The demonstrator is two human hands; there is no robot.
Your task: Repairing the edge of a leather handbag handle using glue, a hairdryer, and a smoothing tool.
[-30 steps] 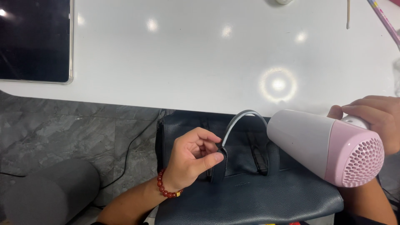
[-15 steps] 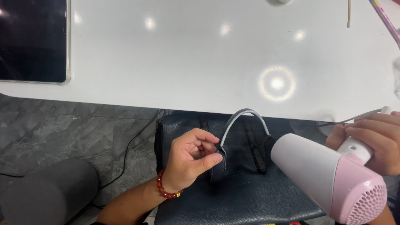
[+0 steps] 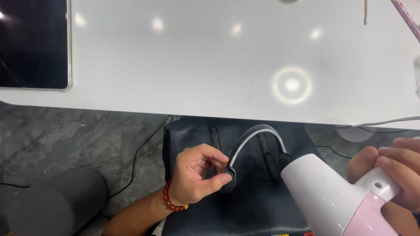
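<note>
Head view, looking down past the edge of the white worktop [image 3: 210,61] to a dark navy leather bag [image 3: 245,205] below it, apparently resting on the person's lap or a seat. The left hand [image 3: 197,179], with a red bead bracelet [image 3: 171,202] on the wrist, pinches the near base of the bag's handle [image 3: 253,135] between thumb and forefinger, fingers curled in and clenched on the handle's end. This grip appears to hold the arch of the handle up and steady, presenting it to the nozzle. The right hand [image 3: 387,172] is wrapped around the grip of a white and pink hair dryer [image 3: 332,196], its barrel angled toward the far end of the handle, nozzle just beside it; likely so the airflow meets the strap. The handle stands upright as a narrow loop, its edge pale or white against dark leather, both ends fixed to dark tabs on the bag. A white cord [image 3: 385,122] trails off right along the worktop edge. A dark tablet [image 3: 33,43] lies at the worktop's far left corner. Grey stone floor [image 3: 78,140] below, with a thin black cable [image 3: 140,153] across it.
</note>
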